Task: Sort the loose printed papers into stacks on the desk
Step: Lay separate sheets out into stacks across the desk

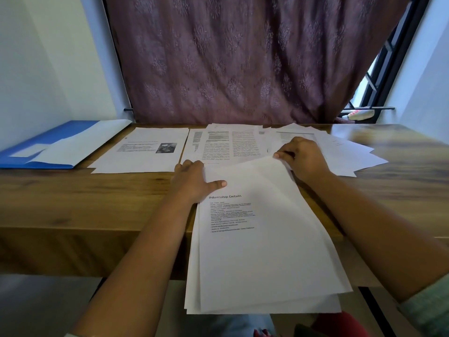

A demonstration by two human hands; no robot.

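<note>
- Several loose sheets form a held sheaf [264,251] at 6 o'clock, its top page headed "Internship Details", its lower part hanging past the near edge of the desk [97,203]
- The left hand [192,181] grips the sheaf's upper left corner, thumb lying across the top page
- The right hand [301,156] pinches the upper right corner, fingers curled
- At 12 o'clock lies a text stack [226,144]; at 11 o'clock a photo page stack [143,152]; at 1 o'clock a fanned pile [345,152]
- At 10 o'clock a blue folder [48,147]; behind the desk, a maroon curtain [243,57]
</note>
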